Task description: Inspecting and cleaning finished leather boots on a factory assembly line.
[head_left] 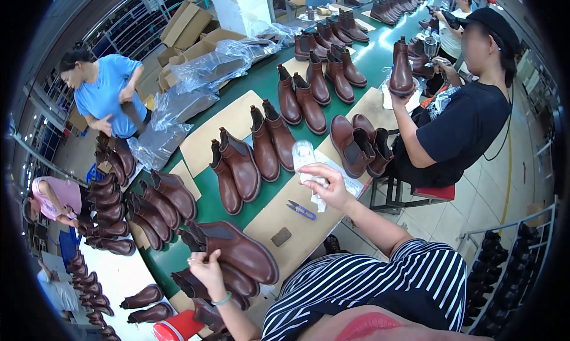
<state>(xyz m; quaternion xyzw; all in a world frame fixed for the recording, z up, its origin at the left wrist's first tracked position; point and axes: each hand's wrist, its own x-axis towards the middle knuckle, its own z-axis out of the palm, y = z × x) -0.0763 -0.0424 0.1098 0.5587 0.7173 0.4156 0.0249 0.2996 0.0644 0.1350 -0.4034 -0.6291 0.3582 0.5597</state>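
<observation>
In front of me, my right hand (329,186) holds up a small clear plastic bottle (304,154), its fingers around the lower end. White paper or cloth (321,202) shows just under that hand. Lower left, my left hand (206,274) has its fingers curled beside the shaft of a brown ankle boot (240,252); what they pinch, if anything, is too small to make out. More brown boots (237,280) lie next to that hand. Between my hands, purple-handled thread snips (303,210) and a small dark brown block (281,236) rest on brown cardboard (261,222).
Pairs of brown boots (237,169) stand along the green table (202,192). At right a seated co-worker (457,115) holds up a boot (402,74). Plastic-covered bundles (178,109) lie at far left, near a person in blue (110,94). A red object (178,326) is at the near edge.
</observation>
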